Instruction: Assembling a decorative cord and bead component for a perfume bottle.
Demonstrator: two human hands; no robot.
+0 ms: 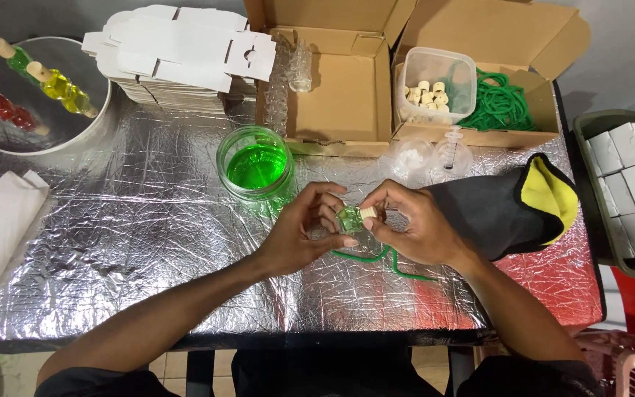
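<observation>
Holding: small green glass bottle (349, 219) with a wooden stopper (368, 213), pinched between both hands over the foil-covered table (148, 242)
Left hand (306, 231): fingers curled tight round the bottle's body, thumb under it, no slack
Right hand (413, 224): thumb and forefinger closed on the stopper end, other fingers folded below
Green cord (376, 259): hangs from the bottle, trails onto the foil just under the hands
Landmark: glass jar of green liquid (256, 163), lid off, standing on the foil
Bottle vs jar: near the jar, toward the person and to its right, not touching
Black-and-yellow cloth (531, 202): right of the jar, just beyond the right wrist
Clear plastic cups (431, 156): right of the jar, one with a syringe in it, contents otherwise hard to tell
Open cardboard box (339, 95): directly behind the jar, clear empty bottles against its left wall
Second cardboard box (508, 81): behind and right of the jar, holds a tub of wooden stoppers (435, 87) and a coil of green cord (497, 103)
Flat white cartons (178, 55): stacked behind and left of the jar
White bowl (38, 95): far left of the jar, holds filled bottles in red, yellow, green
White boxes in a tray (633, 184): far right of the jar, off the table edge
</observation>
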